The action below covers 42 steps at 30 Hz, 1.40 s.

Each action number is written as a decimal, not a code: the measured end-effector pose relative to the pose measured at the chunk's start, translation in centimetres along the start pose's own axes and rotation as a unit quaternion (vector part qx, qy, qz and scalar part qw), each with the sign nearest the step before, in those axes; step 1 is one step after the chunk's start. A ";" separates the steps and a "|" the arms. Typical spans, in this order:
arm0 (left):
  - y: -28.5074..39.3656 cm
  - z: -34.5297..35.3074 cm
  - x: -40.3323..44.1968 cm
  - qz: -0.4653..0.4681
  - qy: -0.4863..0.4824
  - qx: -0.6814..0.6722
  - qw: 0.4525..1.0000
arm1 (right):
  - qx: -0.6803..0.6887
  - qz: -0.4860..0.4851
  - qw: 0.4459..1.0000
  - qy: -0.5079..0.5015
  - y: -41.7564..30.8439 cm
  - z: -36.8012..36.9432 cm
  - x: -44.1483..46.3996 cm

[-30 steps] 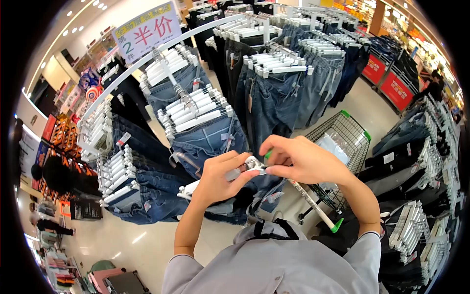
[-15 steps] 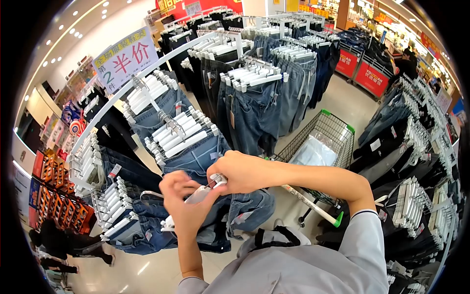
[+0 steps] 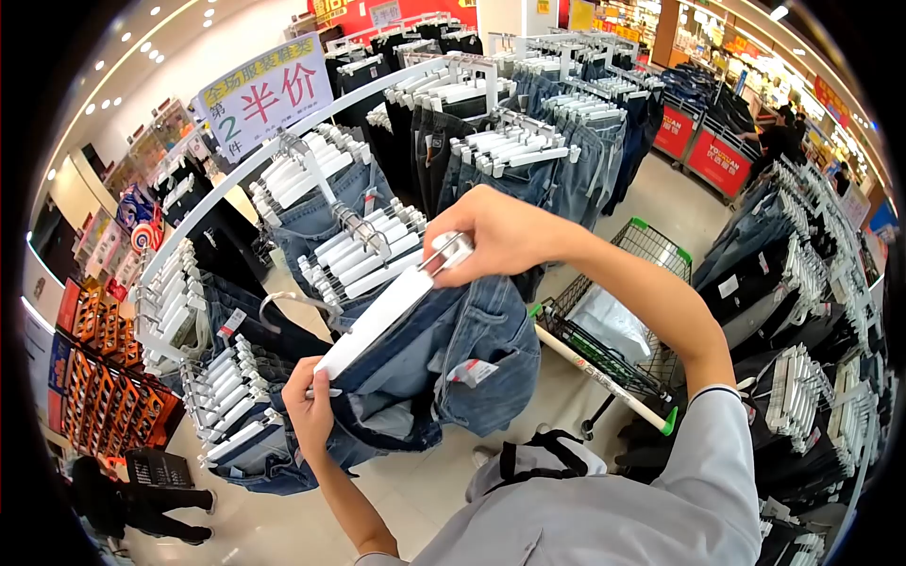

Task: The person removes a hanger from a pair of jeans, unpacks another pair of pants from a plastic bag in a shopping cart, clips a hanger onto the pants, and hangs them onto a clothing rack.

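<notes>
A white clip hanger slants between my two hands, with blue jeans hanging below it. My right hand is closed around the hanger's upper right end, where a metal clip shows. At the lower left end, my left hand pinches the hanger near the jeans' waistband. The hanger's pale hook sticks out to the left, off any rail. A white and red tag shows on the jeans. Just behind are more jeans on white hangers on a rack arm.
A curved white rack rail carries a sale sign. To the right stands a shopping cart holding a plastic-wrapped item. Trousers on hangers line the right side. A person in dark clothes is at the lower left.
My hands have moved apart, right hand up and right, left hand down and left. The hanger and the jeans are now stretched out in full view.
</notes>
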<state>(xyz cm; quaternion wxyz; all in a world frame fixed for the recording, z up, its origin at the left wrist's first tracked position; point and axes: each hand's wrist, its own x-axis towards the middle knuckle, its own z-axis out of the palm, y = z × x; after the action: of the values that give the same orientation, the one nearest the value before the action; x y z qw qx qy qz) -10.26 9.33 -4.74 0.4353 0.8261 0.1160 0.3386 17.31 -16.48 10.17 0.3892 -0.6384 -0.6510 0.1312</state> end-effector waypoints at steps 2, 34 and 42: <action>-0.2 0.4 1.2 0.005 0.011 0.024 1.000 | 0.020 0.018 1.000 -0.002 1.4 -1.0 -0.1; 11.6 29.7 23.1 0.207 0.038 0.165 0.964 | 0.010 0.161 0.987 -0.021 28.1 -28.6 -7.8; 6.7 44.3 27.8 0.241 0.018 0.104 0.965 | -0.295 0.013 0.955 -0.018 34.0 -28.0 -11.7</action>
<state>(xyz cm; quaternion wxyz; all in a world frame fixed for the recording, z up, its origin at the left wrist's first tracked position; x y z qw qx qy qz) 39.00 -9.52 -4.00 0.2505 0.8641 -0.0439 0.4344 59.59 -31.48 2.09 0.1704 -0.7309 -0.6590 -0.0497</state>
